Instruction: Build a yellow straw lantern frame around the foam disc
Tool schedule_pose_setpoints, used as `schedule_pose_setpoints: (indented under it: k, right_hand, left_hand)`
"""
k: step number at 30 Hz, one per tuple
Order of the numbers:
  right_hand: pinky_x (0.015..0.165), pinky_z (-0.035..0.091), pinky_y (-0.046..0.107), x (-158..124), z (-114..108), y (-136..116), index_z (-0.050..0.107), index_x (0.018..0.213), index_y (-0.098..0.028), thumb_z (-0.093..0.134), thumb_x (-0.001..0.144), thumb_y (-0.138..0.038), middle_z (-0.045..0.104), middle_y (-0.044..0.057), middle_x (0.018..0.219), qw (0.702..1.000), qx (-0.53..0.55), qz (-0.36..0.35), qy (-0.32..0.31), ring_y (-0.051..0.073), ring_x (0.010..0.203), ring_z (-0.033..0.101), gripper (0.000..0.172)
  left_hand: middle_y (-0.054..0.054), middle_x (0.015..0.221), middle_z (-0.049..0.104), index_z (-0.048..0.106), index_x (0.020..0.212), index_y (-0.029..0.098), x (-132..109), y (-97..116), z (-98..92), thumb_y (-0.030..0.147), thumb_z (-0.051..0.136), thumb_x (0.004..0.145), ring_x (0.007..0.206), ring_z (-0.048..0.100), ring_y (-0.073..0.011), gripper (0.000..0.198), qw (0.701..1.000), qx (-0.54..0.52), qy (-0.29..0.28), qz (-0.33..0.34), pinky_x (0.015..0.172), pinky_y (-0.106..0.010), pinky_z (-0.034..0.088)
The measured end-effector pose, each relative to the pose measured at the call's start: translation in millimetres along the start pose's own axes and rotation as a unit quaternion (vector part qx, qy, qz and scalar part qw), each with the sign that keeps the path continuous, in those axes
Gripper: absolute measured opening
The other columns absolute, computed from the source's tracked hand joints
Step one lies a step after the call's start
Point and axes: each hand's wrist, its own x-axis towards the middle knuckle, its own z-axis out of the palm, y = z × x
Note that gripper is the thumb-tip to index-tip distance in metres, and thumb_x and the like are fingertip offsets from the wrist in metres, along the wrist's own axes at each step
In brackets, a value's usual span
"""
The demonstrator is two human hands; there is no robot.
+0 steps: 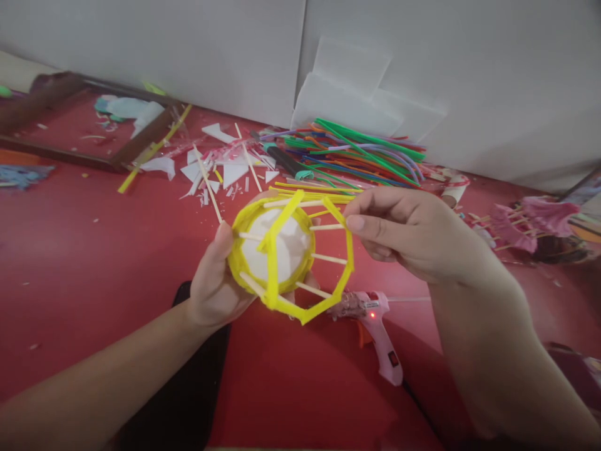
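My left hand [218,282] grips a small basket frame [305,312] by its base, tilted so that its open rim faces right. Its round white bottom [284,247] is edged with yellow pipe cleaner, and short wooden sticks stand out from it. A bent yellow pipe cleaner runs from stick tip to stick tip around the rim. At the rim's upper right, my right hand [399,228] pinches the yellow pipe cleaner between thumb and forefinger. Part of my left hand's fingers is hidden behind the base.
A pink glue gun [382,338] with a lit red light lies below the basket frame. Colourful pipe cleaners [357,153] are piled behind, beside white scraps [235,172] and a dark-handled tool [286,161]. A brown wooden frame [66,150] lies at left, a black object [188,376] under my left forearm.
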Motion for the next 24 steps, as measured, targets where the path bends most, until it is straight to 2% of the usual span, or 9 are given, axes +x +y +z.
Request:
schedule_pose_setpoints:
  k: [2,5,11,16,18,22,24]
  right_hand:
    - [0.041,0.027,0.022,-0.1,0.2,-0.4,0.068,0.084,-0.021,0.087,0.078,-0.052,0.048,-0.007,0.057,1.000,0.003,0.002,-0.001,0.006,0.046,0.036,0.037]
    - [0.040,0.026,0.022,-0.5,-0.3,-0.7,0.068,0.085,-0.021,0.087,0.077,-0.054,0.047,-0.008,0.057,1.000,0.007,0.007,-0.007,0.006,0.046,0.035,0.039]
    - [0.041,0.026,0.022,-0.1,-2.1,0.6,0.069,0.087,-0.020,0.086,0.079,-0.052,0.045,-0.008,0.057,1.000,0.009,0.010,-0.013,0.006,0.047,0.035,0.037]
    - [0.042,0.028,0.022,0.2,-2.1,0.3,0.070,0.088,-0.020,0.087,0.079,-0.048,0.046,-0.008,0.058,1.000,0.011,0.002,-0.018,0.006,0.047,0.036,0.034]
    - [0.042,0.028,0.022,0.1,-2.7,0.4,0.070,0.088,-0.020,0.087,0.080,-0.048,0.046,-0.008,0.058,1.000,0.009,0.003,-0.019,0.006,0.048,0.036,0.033]
    - [0.042,0.028,0.021,0.1,-4.3,0.8,0.070,0.090,-0.020,0.086,0.081,-0.047,0.048,-0.008,0.060,1.000,0.007,0.005,-0.023,0.005,0.048,0.036,0.033]
    - [0.042,0.027,0.021,0.3,-4.2,0.4,0.069,0.090,-0.020,0.085,0.081,-0.048,0.048,-0.008,0.061,1.000,0.008,0.006,-0.026,0.005,0.048,0.036,0.033]
  left_hand:
    - [-0.017,0.147,0.063,0.002,0.168,0.035,0.6,1.4,0.9,0.076,0.055,0.090,0.100,0.075,-0.0498,0.103,1.000,0.003,-0.018,-0.001,0.057,-0.051,0.062]
    - [-0.015,0.143,0.067,0.003,0.168,0.037,0.2,2.7,1.1,0.074,0.059,0.090,0.091,0.078,-0.0444,0.103,0.999,-0.002,-0.036,0.002,0.059,-0.048,0.062]
    - [-0.013,0.137,0.070,0.010,0.166,0.040,0.8,4.9,5.6,0.075,0.069,0.082,0.080,0.078,-0.0395,0.108,1.000,0.012,-0.021,-0.016,0.054,-0.044,0.061]
    - [-0.012,0.121,0.076,0.024,0.163,0.032,0.2,4.1,5.2,0.080,0.056,0.086,0.069,0.076,-0.0335,0.096,0.998,0.036,-0.033,-0.029,0.053,-0.041,0.059]
    - [-0.012,0.116,0.078,0.025,0.164,0.031,-0.8,4.3,3.1,0.081,0.050,0.088,0.066,0.076,-0.0323,0.094,0.998,0.039,-0.045,-0.035,0.053,-0.041,0.058]
    - [-0.010,0.131,0.073,0.008,0.166,0.039,-2.0,5.4,0.0,0.073,0.051,0.093,0.084,0.078,-0.0379,0.091,0.998,0.019,-0.048,-0.024,0.059,-0.046,0.061]
    - [-0.010,0.136,0.070,0.004,0.165,0.041,-1.9,3.9,0.5,0.070,0.051,0.095,0.090,0.078,-0.0402,0.089,0.998,0.008,-0.050,-0.028,0.061,-0.048,0.062]
